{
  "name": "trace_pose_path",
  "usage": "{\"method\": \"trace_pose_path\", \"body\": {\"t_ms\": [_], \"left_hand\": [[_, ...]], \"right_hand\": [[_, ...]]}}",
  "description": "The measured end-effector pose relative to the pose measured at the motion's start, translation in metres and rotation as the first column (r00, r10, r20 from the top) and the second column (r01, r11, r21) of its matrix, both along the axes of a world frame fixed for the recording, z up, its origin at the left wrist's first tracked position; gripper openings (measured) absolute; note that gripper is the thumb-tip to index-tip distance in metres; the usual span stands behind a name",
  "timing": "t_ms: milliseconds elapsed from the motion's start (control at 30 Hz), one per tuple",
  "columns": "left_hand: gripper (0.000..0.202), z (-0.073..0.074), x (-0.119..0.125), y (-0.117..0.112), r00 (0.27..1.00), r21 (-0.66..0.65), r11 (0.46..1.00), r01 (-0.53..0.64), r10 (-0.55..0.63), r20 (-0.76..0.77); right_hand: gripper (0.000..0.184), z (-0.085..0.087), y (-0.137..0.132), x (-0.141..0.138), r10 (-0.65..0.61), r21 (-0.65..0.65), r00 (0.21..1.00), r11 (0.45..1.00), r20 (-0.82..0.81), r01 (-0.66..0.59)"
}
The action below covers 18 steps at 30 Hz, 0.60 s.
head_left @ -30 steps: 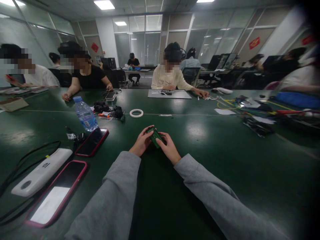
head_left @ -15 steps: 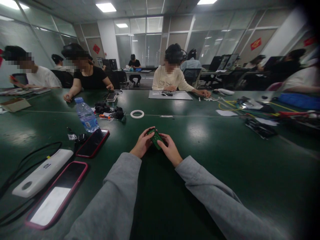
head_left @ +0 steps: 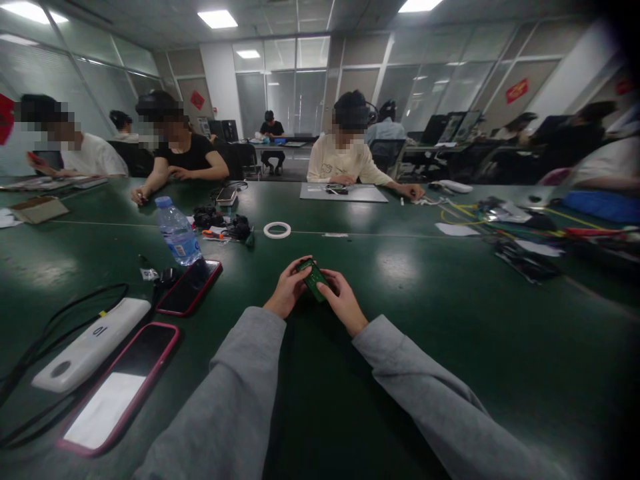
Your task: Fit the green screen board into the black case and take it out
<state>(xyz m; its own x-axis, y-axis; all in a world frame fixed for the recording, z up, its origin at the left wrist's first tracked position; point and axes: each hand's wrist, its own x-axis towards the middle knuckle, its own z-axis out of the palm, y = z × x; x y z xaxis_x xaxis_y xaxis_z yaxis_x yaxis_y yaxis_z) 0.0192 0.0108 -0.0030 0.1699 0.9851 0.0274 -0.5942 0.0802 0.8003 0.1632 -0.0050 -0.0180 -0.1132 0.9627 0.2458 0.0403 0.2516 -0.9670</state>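
A small green circuit board (head_left: 315, 280) is held tilted above the dark green table, between both my hands. My left hand (head_left: 289, 288) grips its far left end, thumb on the face. My right hand (head_left: 344, 301) closes on its near right side, its thumb pressed on the face too. The fingers behind the board are mostly hidden. Small parts show on the board's face, too fine to make out.
Left of my arms lie a red-edged phone (head_left: 190, 288), a pink-cased phone (head_left: 120, 390) and a white device (head_left: 93, 347) with black cables. A water bottle (head_left: 178, 233) leans behind them. A white ring (head_left: 277, 230) lies ahead. Cables and bags (head_left: 520, 260) are at right. Several people sit across.
The view has shifted slightly, so the whole scene sits a little further right. Both hands keep the circuit board in much the same grip. A person in black opposite has drawn one hand inward.
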Motion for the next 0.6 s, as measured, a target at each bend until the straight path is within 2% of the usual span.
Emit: {"method": "trace_pose_path", "body": {"t_ms": [167, 333, 400, 467, 533, 600], "left_hand": [[0.044, 0.0, 0.0, 0.002, 1.0, -0.012, 1.0, -0.005, 0.006, 0.02], [0.046, 0.003, 0.0, 0.0, 0.999, -0.02, 1.0, 0.011, -0.01, 0.042], [0.048, 0.005, 0.002, -0.002, 0.999, -0.058, 0.998, 0.008, -0.006, 0.044], [0.046, 0.006, 0.004, -0.005, 0.998, -0.097, 0.995, 0.038, -0.033, 0.056], [0.039, 0.007, 0.008, -0.008, 0.992, -0.107, 0.989, 0.106, -0.097, 0.086], [0.036, 0.007, 0.013, -0.009, 0.98, -0.113, 0.978, 0.173, -0.16, 0.116]], "right_hand": [[0.055, 0.0, -0.002, 0.0, 0.014, 0.057, 0.998, 0.998, 0.066, -0.018], [0.053, 0.003, -0.005, 0.0, -0.027, 0.128, 0.996, 0.992, 0.083, 0.017], [0.053, 0.005, -0.006, 0.0, -0.092, 0.174, 0.99, 0.982, 0.108, 0.072], [0.057, 0.007, -0.006, 0.001, -0.217, 0.232, 0.961, 0.957, 0.171, 0.175], [0.061, 0.009, -0.007, 0.002, -0.36, 0.293, 0.899, 0.913, 0.251, 0.283], [0.06, 0.01, -0.008, 0.002, -0.434, 0.352, 0.84, 0.88, 0.325, 0.318]]}}
